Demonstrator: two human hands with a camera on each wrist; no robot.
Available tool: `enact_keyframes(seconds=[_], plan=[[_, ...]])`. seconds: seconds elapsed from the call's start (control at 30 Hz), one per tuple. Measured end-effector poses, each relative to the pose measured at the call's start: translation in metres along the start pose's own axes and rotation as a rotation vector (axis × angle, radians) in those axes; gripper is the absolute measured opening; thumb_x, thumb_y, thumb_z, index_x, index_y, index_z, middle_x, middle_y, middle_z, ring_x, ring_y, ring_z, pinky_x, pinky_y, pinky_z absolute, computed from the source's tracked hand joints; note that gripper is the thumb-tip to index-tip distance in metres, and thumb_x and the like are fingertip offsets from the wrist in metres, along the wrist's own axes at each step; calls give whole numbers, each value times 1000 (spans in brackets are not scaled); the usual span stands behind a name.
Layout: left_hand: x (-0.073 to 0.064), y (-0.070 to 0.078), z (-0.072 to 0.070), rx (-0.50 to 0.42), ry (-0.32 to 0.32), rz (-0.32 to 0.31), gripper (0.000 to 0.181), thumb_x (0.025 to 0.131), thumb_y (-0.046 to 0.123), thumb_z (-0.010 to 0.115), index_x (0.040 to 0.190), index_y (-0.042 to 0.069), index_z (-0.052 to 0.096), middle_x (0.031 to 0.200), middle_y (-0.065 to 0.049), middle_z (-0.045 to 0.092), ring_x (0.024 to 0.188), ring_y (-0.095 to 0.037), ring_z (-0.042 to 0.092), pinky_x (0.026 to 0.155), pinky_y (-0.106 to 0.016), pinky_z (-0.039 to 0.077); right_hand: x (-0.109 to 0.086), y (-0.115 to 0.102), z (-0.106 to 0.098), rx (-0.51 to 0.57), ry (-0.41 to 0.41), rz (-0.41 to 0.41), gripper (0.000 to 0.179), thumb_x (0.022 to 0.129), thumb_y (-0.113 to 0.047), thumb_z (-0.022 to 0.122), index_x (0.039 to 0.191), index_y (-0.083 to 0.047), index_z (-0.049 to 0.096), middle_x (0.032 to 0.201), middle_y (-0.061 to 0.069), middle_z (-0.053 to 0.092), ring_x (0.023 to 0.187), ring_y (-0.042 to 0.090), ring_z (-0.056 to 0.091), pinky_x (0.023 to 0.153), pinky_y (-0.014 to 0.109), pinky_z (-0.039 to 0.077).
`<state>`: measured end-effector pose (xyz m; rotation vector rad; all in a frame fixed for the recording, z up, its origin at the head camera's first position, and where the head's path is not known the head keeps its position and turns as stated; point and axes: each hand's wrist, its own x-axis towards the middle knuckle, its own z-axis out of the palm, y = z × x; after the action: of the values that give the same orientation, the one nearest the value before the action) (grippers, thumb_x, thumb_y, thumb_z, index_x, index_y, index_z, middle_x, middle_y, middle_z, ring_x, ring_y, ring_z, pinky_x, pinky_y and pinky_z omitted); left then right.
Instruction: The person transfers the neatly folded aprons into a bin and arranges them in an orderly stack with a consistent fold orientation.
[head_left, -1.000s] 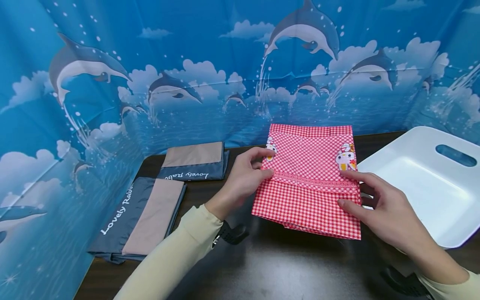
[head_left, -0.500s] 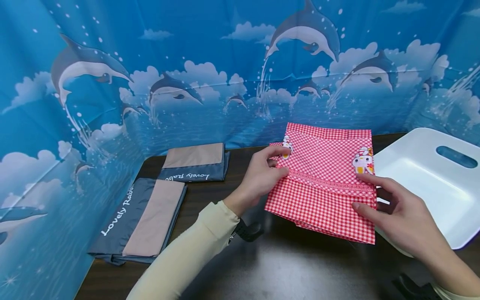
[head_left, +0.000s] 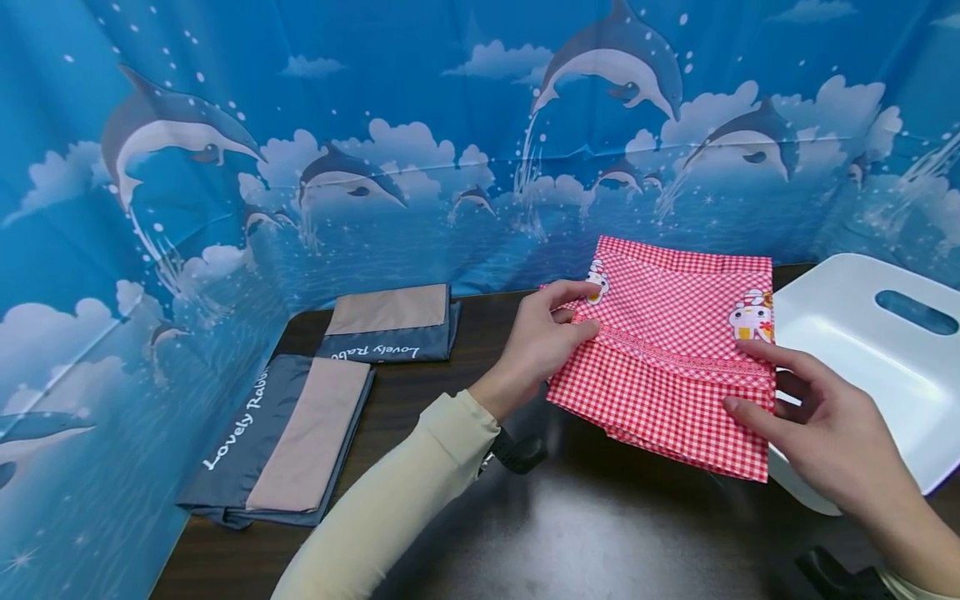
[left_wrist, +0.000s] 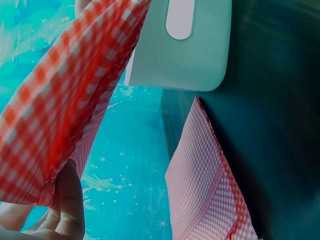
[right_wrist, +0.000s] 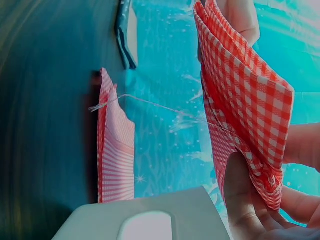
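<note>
A folded red-and-white gingham cloth (head_left: 667, 358) with cartoon rabbit prints and a lace-like band is held up between both hands. My left hand (head_left: 536, 342) pinches its left edge, thumb in front. On the opposite edge, my right hand (head_left: 832, 408) grips it between thumb and fingers. From the right wrist view, the layers of the held cloth (right_wrist: 245, 90) show edge-on, and a loose thread trails from it. Beyond it, a second folded gingham cloth (left_wrist: 200, 185) lies on the table, mostly hidden behind the held one in the head view.
At the right stands a white plastic bin (head_left: 862, 333) with a handle slot, close by my right hand. Two folded navy-and-beige cloths with "Lovely Rabbit" lettering, one nearer (head_left: 300, 442) and one farther (head_left: 386, 325), lie on the dark table (head_left: 600, 533) at left. A dolphin-print curtain (head_left: 420, 167) hangs behind.
Both hands have carried the gingham cloth to the right, toward the bin, and it now overlaps the bin's left side in the head view. The navy cloths have stayed put.
</note>
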<state>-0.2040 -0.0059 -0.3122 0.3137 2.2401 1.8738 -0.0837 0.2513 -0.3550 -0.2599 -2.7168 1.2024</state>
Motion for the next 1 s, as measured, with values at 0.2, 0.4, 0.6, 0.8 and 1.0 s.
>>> enact_keyframes(seconds=[0.2, 0.4, 0.6, 0.8, 1.0], plan=[[4, 1, 7, -46, -3, -20, 37, 98, 7, 77, 134, 15, 74, 146, -2, 63, 127, -21, 70, 103, -38, 60, -1, 2, -5, -5, 16, 41, 82, 98, -28, 81, 167, -11, 39, 159, 40, 43, 126, 67, 59, 69, 35, 65], [3, 5, 14, -93, -62, -40, 44, 94, 5, 80, 136, 17, 74, 145, -1, 66, 133, -21, 66, 107, -38, 58, -3, 8, -7, 13, 75, 52, 78, 100, -24, 78, 166, -8, 40, 156, 39, 45, 124, 64, 59, 60, 6, 49], [1, 10, 20, -100, -100, -39, 51, 91, 1, 81, 138, 18, 73, 141, -1, 70, 127, -16, 68, 104, -37, 60, -3, 18, -8, 35, 139, 75, 76, 99, -29, 79, 165, -16, 44, 154, 31, 51, 95, -2, 68, 64, 2, 48], [3, 12, 27, -110, -92, -64, 43, 92, 0, 80, 131, 18, 77, 136, 1, 74, 114, -8, 68, 98, -35, 61, -4, 26, -12, 125, 178, 69, 75, 100, -20, 78, 166, -21, 43, 150, 26, 46, 90, -20, 50, 66, 3, 50], [5, 16, 39, -109, -117, -57, 46, 91, 0, 81, 133, 18, 76, 144, 2, 69, 126, -12, 65, 100, -33, 60, -7, 39, -18, 224, 219, -10, 72, 101, -6, 73, 165, -20, 44, 147, -4, 51, 98, -19, 53, 69, 1, 50]])
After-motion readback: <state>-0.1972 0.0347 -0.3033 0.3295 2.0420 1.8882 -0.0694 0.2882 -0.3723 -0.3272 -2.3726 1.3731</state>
